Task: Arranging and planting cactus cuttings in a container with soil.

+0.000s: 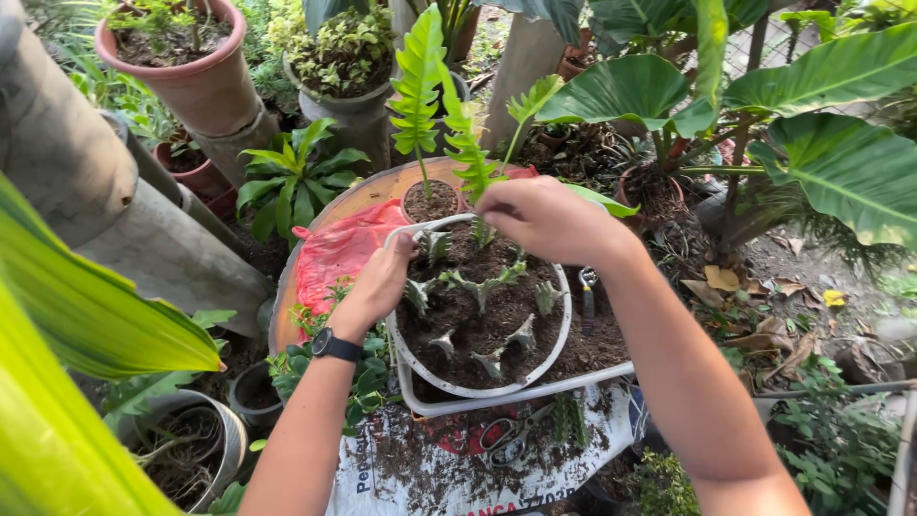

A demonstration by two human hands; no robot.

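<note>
Head view. White round pot (pixel 564 330), centre, filled with dark soil; about eight short green cuttings (pixel 482 290) stuck upright in it, spread across the surface.

Left hand (pixel 379 282): at left rim of pot, fingers curled over the edge, gripping it.

Right hand (pixel 546 218): above far rim, fingers pinched shut on a cutting stem (pixel 480 232); stem's long axis upright, pointing down into soil just below; nearer hand to it.

Small pot (pixel 432 202) beyond, holding soil and tall lobed leaf (pixel 418 81). Red bag (pixel 334 253) left. Scissors (pixel 511 437) near, on soil-strewn printed sack (pixel 382 483).
</note>
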